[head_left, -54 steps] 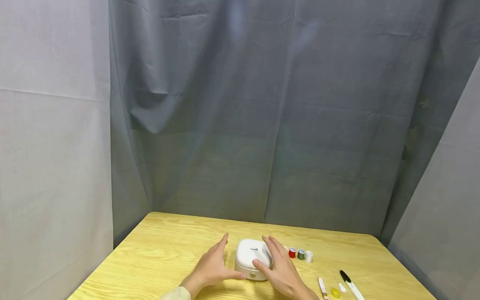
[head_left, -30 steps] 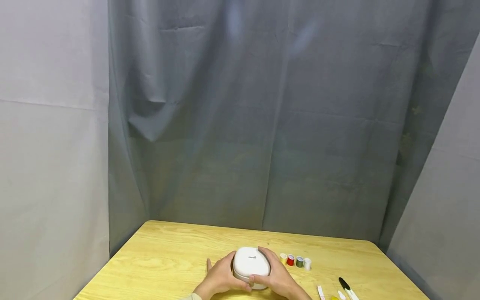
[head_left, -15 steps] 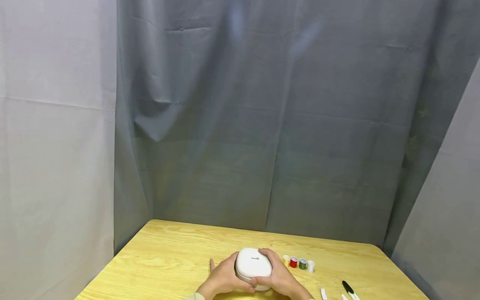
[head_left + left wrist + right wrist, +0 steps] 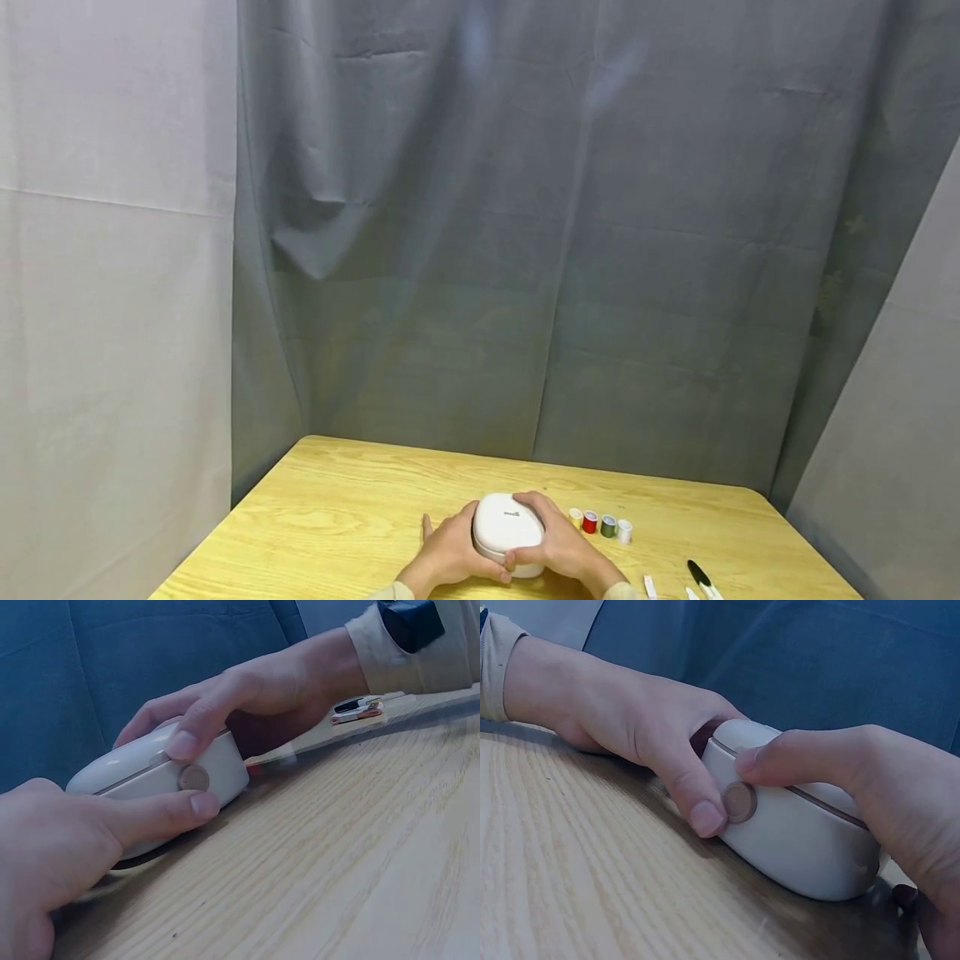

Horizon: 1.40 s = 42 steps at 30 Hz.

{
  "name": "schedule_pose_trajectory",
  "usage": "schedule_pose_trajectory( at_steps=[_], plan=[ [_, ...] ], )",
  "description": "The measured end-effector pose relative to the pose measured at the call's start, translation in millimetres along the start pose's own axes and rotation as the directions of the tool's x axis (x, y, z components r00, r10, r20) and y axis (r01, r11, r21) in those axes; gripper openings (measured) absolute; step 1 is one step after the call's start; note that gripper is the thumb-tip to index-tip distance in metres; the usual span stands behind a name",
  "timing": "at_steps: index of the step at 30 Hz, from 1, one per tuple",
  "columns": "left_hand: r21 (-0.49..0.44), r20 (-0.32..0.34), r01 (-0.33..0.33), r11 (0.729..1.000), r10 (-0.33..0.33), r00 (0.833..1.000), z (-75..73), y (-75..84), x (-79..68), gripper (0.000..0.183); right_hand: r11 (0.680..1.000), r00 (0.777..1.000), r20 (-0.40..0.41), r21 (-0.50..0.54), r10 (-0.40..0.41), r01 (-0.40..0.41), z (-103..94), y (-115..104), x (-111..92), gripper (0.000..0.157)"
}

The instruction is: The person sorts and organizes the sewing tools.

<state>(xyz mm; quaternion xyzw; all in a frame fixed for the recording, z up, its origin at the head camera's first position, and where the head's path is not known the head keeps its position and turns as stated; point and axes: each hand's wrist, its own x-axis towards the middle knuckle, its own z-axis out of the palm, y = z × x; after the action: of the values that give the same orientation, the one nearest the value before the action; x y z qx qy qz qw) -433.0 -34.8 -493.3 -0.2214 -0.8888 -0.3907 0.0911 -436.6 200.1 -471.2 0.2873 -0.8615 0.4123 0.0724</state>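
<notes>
A rounded white box [image 4: 507, 523] with a lid sits between both hands on the wooden table. In the left wrist view its front shows a round brown button [image 4: 193, 778] below the lid seam. My left hand [image 4: 452, 552] grips the box's left side, thumb across the front of the base beside the button. From the right, my right hand [image 4: 561, 546] holds the box, its thumb [image 4: 780, 759] pressed at the lid seam just above the button. The lid lies closed on the base. Most fingers behind the box are hidden.
A yellow spool [image 4: 575, 517], a red spool [image 4: 590, 522], a green spool [image 4: 608, 526] and a white spool [image 4: 624, 532] of thread stand right of the box. A black-and-white tool [image 4: 699, 573] and a small white strip [image 4: 649, 587] lie nearer the right front.
Both hands have closed in from loosely beside the box to gripping its sides, thumbs meeting at the front. The lid stays closed, and the last half second shows hardly any movement.
</notes>
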Motion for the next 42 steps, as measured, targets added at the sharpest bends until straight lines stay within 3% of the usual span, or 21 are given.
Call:
schedule_pose_trajectory(
  at_steps=[12,18,42],
  plan=[
    [0.032,-0.028,-0.005,0.999,0.006,1.000,-1.8,-2.8,-0.1,0.104,0.983,0.994,0.024,-0.145,-0.109,0.111,-3.2,0.6,8.5,0.082],
    [0.050,-0.031,-0.005,0.999,0.006,0.999,-1.4,-2.6,-0.7,0.103,0.978,0.988,0.035,-0.141,-0.147,0.151,-4.9,2.7,11.1,0.077],
    [0.034,-0.016,-0.005,0.999,0.005,1.000,4.4,2.4,-0.1,0.104,0.985,0.996,0.020,-0.147,-0.086,0.088,-11.8,-0.7,9.1,0.069]
  ],
)
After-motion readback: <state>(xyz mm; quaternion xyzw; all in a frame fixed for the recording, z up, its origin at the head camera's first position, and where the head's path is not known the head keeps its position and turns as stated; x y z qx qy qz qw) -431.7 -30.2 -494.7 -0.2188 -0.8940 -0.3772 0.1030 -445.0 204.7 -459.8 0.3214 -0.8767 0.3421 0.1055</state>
